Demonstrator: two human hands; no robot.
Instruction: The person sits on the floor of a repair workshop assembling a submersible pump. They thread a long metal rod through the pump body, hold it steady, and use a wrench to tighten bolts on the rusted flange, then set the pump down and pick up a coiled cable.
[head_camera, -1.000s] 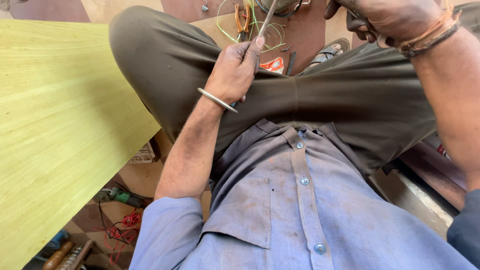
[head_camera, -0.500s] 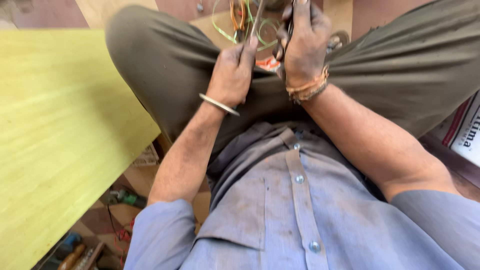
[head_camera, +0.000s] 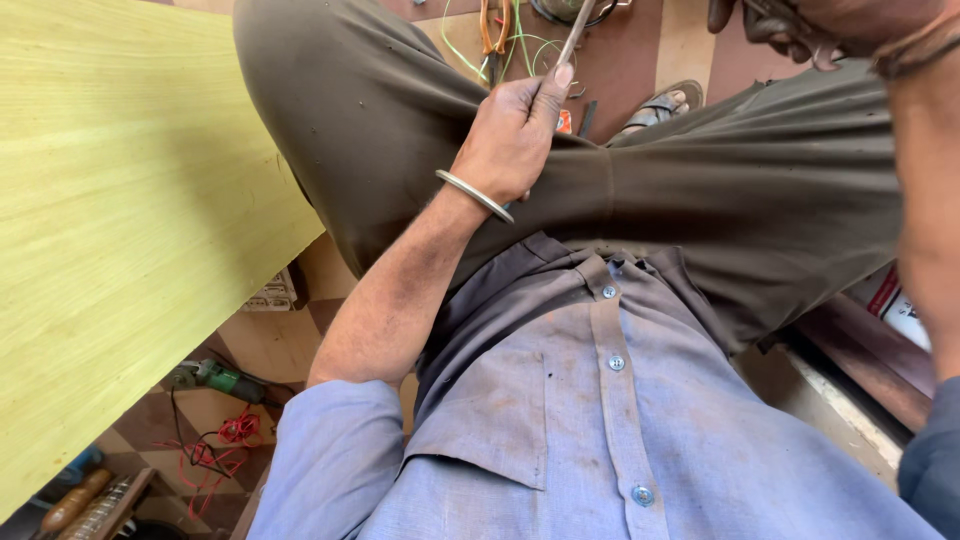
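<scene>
Your left hand (head_camera: 512, 135) rests on your thigh, fingers curled closed around a thin metal rod (head_camera: 574, 40), with the thumb pressed along its side. The rod slants up and away from your fist toward the top edge of the view, where its far end meets a tangle of green and orange wires (head_camera: 500, 35) on the floor (head_camera: 620, 80). A metal bangle (head_camera: 474, 194) circles that wrist.

Your right hand (head_camera: 790, 25) is raised at the upper right corner, mostly cut off by the frame; it seems to pinch something small and dark, but you cannot tell what, or how firmly it is closed.

Your legs in brown trousers (head_camera: 700, 190) fill the middle of the view, above your blue buttoned shirt (head_camera: 600, 430). A sandal (head_camera: 660, 105) lies on the floor just beyond your knee. A large yellow-green board (head_camera: 120, 230) stands to your left. Below it on the tiled floor lie a green power tool (head_camera: 215, 378) and a red cord (head_camera: 225, 435).
</scene>
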